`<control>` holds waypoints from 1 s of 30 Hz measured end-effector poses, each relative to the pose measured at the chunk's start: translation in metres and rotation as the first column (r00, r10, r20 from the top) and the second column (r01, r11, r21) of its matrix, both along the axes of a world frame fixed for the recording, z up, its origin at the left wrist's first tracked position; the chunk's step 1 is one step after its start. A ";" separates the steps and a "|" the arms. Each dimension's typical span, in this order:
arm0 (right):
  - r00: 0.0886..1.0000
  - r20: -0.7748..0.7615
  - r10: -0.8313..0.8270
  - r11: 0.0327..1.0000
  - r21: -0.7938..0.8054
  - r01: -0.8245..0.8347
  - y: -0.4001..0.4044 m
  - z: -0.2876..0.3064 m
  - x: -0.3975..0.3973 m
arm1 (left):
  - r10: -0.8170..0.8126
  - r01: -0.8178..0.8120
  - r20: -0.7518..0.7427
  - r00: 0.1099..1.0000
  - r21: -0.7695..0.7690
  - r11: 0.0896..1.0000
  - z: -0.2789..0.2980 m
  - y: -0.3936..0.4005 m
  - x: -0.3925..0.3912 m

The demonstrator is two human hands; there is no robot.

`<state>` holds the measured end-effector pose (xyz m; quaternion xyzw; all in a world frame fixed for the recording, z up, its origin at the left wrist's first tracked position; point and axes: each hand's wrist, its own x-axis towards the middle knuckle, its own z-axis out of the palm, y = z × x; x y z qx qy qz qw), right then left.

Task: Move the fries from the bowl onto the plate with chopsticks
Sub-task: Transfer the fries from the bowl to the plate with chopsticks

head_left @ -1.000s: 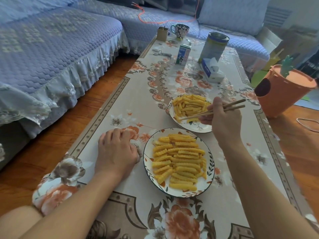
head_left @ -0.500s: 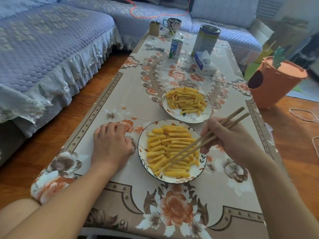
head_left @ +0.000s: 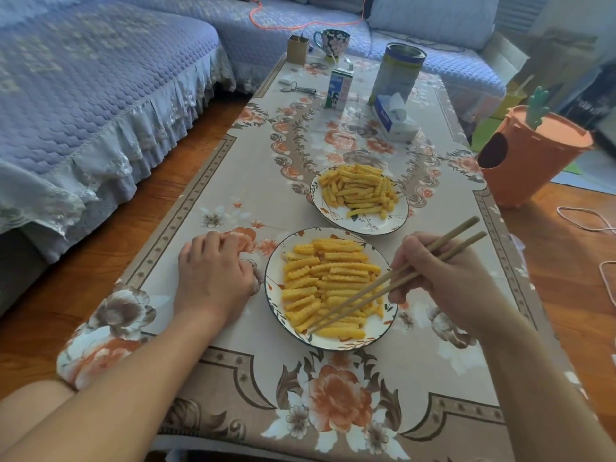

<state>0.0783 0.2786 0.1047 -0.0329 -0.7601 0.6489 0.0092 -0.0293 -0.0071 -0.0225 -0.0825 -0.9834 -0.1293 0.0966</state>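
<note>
Two white floral dishes hold crinkle-cut fries. The near dish (head_left: pixel 270 296) sits in front of me with a broad pile of fries (head_left: pixel 325 278). The far dish (head_left: pixel 368 225) stands just behind it with its own heap of fries (head_left: pixel 360 190). My right hand (head_left: pixel 443 283) grips a pair of wooden chopsticks (head_left: pixel 363 296). Their tips reach down-left into the fries at the near dish's front edge. Whether a fry is pinched I cannot tell. My left hand (head_left: pixel 213 275) rests palm down on the tablecloth, left of the near dish, holding nothing.
Further back on the flowered tablecloth (head_left: pixel 233 201) stand a milk carton (head_left: pixel 339 89), a tin can (head_left: pixel 398 73), a tissue pack (head_left: pixel 395 120), a mug (head_left: pixel 331 43) and a small box (head_left: pixel 296 50). An orange bin (head_left: pixel 530 161) stands at the right, a blue sofa (head_left: pixel 83 95) at the left.
My right hand has come back from the far dish and lowered the chopstick tips into the near dish's fries. My left hand has stayed in place.
</note>
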 end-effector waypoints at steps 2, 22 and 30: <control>1.000 -0.010 -0.022 1.000 0.022 0.022 -0.007 -0.003 0.001 | 0.000 0.000 0.001 1.000 -0.002 1.000 0.000 0.000 0.000; 0.804 -0.288 -0.520 0.829 0.057 0.557 -0.011 -0.022 -0.115 | 0.003 -0.003 -0.010 1.000 0.005 1.000 -0.003 0.000 -0.001; 0.776 -0.376 -0.506 0.790 0.159 0.593 -0.025 -0.027 -0.128 | -0.001 0.001 -0.004 1.000 0.011 1.000 -0.004 -0.001 -0.002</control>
